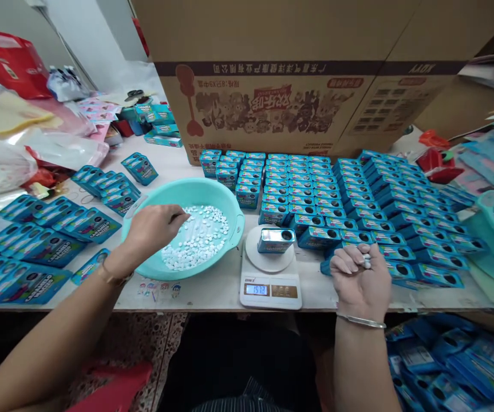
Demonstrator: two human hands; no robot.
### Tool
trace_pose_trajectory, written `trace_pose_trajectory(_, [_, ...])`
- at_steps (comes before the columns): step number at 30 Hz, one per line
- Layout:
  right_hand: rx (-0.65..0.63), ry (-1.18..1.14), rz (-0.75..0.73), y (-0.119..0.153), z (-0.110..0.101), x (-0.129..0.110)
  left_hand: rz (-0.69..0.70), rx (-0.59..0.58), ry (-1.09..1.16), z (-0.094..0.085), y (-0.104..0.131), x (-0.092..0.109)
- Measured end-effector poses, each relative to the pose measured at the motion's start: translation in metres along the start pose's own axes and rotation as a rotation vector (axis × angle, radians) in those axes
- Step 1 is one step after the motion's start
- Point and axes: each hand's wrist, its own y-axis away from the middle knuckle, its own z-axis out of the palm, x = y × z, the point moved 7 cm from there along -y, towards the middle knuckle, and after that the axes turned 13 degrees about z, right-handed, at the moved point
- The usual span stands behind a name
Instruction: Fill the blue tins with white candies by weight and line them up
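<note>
White candies [367, 261]: lay gripped in curled fingers of right hand [360, 280], palm up; more, loose in turquoise basin [186, 191]. Left hand [150, 226]: hung over basin, fingers bunched narrow; could not tell any contents. Blue box [275, 245]: stood on white digital scale [271, 279], between both hands. Blue box rows [300, 191]: stood beyond, before printed brown carton [272, 109].

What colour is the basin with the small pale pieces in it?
Light turquoise; the basin shows best in the head view.
</note>
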Motion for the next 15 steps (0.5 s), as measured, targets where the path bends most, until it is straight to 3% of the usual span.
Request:
trace_pose_trajectory(3, [-0.017, 0.023, -0.002, 0.002, 0.002, 0.000, -0.039, 0.260, 0.233, -0.013, 0.022, 0.011])
trace_pose_trajectory(6, [-0.016, 0.046, -0.017, 0.006, 0.001, -0.002, 0.071, 0.432, 0.497, -0.014, 0.035, 0.040])
trace_pose_trajectory(10, [0.003, 0.067, -0.033, 0.011, -0.002, -0.003, 0.281, 0.447, 0.629, 0.004, 0.035, 0.090])
trace_pose_trajectory(15, [0.011, 0.061, -0.042, 0.015, -0.007, -0.004, 0.449, 0.379, 0.653, 0.030, 0.016, 0.143])
